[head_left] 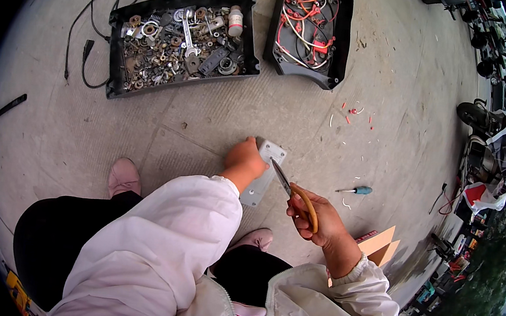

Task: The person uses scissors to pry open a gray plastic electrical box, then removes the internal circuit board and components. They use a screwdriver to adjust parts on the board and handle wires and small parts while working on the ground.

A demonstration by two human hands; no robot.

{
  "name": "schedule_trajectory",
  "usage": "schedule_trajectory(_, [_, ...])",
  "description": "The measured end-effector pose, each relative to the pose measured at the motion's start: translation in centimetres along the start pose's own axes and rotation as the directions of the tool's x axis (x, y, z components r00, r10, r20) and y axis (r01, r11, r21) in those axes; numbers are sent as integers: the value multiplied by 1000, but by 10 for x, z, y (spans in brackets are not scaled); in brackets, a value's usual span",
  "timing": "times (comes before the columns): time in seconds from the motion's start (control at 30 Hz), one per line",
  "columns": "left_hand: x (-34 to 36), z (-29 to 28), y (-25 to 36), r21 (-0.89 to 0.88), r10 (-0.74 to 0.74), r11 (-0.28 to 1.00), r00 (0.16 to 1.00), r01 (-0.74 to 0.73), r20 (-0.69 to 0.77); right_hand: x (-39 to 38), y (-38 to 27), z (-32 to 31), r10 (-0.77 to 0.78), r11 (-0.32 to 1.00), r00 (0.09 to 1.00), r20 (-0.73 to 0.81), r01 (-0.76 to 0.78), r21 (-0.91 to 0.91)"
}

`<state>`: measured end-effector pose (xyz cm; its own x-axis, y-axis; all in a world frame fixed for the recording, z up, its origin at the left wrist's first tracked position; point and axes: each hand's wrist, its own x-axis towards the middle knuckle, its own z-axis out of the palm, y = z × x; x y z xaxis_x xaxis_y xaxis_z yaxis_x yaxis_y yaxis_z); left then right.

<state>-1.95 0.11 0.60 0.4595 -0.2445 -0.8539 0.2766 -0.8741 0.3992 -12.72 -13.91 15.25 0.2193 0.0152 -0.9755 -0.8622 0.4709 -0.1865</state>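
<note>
On the floor in front of me is a small grey rectangular box point(254, 192) with round holes or screws at its corners. My left hand point(245, 162) is closed around its far left side, and the hand covers part of it. My right hand point(325, 221) grips a pair of scissors point(305, 204) by its yellow-orange handles. The scissor blades point up and left, and their tip is at the box's top face near my left fingers. Whether the tip touches the box, I cannot tell.
A black tray point(180, 87) of nuts, bolts and a wrench lies far left, beside a black bin point(303, 70) of red and white wires. To the right are a teal-handled screwdriver point(361, 190), wire scraps point(350, 111) and a cardboard box point(385, 243). Black cable point(80, 32) lies far left.
</note>
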Motion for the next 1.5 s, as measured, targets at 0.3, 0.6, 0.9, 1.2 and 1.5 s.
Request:
schedule_trajectory(0.3, [0,0,2,-13,-7,1000,1000,7,0,2,0,-2,-15,1000,1000,27,14,25])
schedule_trajectory(0.6, [2,-3,3,-12,-17,1000,999,17,33,7,-3,-6,30,994,998,62,-36,102])
schedule_trajectory(0.9, [4,-5,5,37,6,999,997,-9,75,6,-37,13,-110,725,988,-110,4,-689])
schedule_trajectory(1.2, [4,-4,3,88,1,996,997,-8,81,8,-43,21,-408,-864,730,549,-114,-490])
schedule_trajectory(1.5, [2,-4,-1,55,0,998,997,-4,71,-1,-44,17,-476,-739,682,555,31,-672])
